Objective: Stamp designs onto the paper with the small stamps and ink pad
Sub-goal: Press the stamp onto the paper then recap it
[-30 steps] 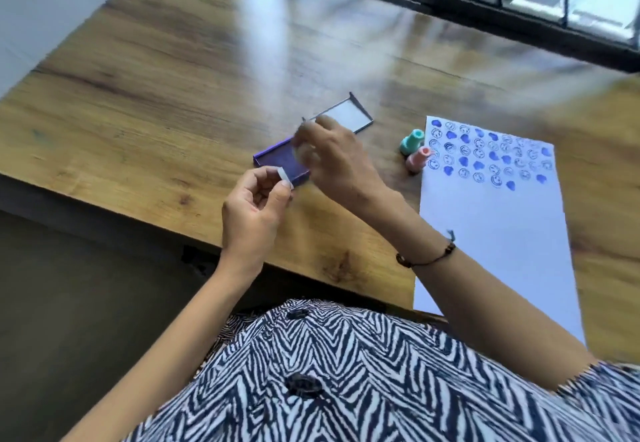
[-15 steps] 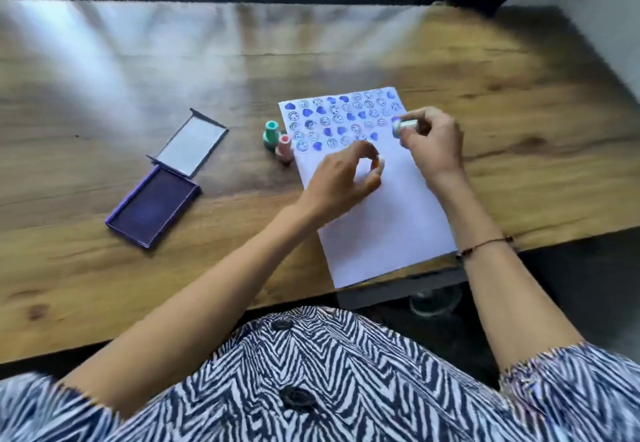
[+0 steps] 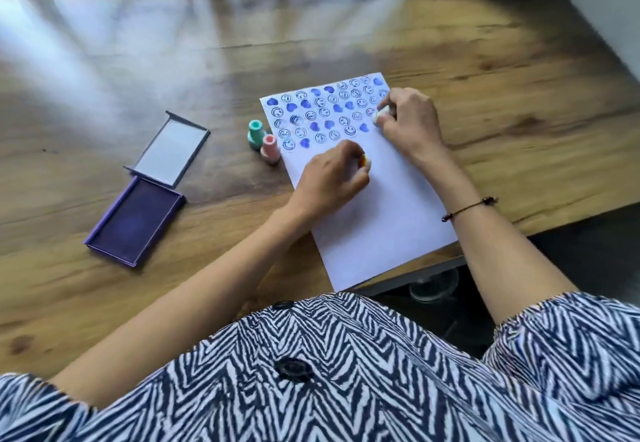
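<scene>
— At nine o'clock on the wooden table, what lies there?

— An ink pad, purple, with its lid hinged open at the far end. Toward the centre, a green stamp and a pink stamp stand upright, touching each other, just beside the left edge of the paper.

— And the hands?

— The left hand rests on the sheet, fingers curled, pinching a small orange-tipped stamp that peeks out at its three o'clock side. At one o'clock from it, the right hand grips a pale stamp between thumb and fingers, its end poking out at nine o'clock, down against the paper beside the rows of blue prints.

— What differs from half a second ago?

— The left hand has dropped lower onto the sheet. The right hand has come down and in from the sheet's right edge. Pad and standing stamps lie as they did.
</scene>
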Action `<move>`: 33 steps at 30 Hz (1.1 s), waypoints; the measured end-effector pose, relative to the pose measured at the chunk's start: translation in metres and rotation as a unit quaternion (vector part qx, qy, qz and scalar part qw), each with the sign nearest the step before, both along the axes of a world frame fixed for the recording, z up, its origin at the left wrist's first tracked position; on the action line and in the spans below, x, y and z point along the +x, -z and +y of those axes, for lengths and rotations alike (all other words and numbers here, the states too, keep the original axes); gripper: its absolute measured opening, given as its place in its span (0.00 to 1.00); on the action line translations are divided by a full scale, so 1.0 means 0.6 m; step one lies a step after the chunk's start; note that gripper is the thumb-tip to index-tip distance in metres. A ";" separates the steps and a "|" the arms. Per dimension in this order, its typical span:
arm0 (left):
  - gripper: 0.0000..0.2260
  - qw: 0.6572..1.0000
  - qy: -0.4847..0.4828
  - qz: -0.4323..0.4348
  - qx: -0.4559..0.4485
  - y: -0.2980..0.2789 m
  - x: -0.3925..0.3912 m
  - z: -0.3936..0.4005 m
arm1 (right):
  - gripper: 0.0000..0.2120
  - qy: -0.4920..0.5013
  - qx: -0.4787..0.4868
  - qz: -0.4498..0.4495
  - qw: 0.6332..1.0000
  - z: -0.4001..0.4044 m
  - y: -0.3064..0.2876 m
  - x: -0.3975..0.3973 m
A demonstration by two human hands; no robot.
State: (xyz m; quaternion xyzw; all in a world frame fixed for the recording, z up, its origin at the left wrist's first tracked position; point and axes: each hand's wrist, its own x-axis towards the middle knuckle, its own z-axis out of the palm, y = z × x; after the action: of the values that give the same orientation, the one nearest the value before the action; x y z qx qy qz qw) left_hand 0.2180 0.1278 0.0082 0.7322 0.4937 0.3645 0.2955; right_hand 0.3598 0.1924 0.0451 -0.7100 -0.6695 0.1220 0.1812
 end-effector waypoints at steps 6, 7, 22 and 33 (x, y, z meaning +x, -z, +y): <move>0.11 1.000 0.008 -0.001 -0.014 -0.004 -0.002 -0.002 | 0.09 0.007 -0.008 -0.030 1.000 0.001 -0.001 -0.003; 0.11 1.000 0.007 -0.002 -0.017 -0.004 -0.002 -0.002 | 0.09 0.006 -0.010 -0.035 0.999 0.002 0.000 -0.004; 0.12 1.000 0.009 -0.009 -0.017 0.001 -0.001 -0.002 | 0.08 -0.117 -0.014 -0.187 0.975 0.023 0.002 -0.016; 0.12 1.000 0.014 0.001 -0.014 0.001 0.000 -0.003 | 0.07 -0.115 -0.017 -0.160 0.980 0.026 0.000 -0.013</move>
State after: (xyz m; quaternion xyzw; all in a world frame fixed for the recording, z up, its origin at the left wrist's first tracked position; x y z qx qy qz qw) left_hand 0.2180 0.1259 0.0076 0.7350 0.4889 0.3526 0.3107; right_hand 0.3517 0.2080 0.0450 -0.6417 -0.7648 0.0381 0.0438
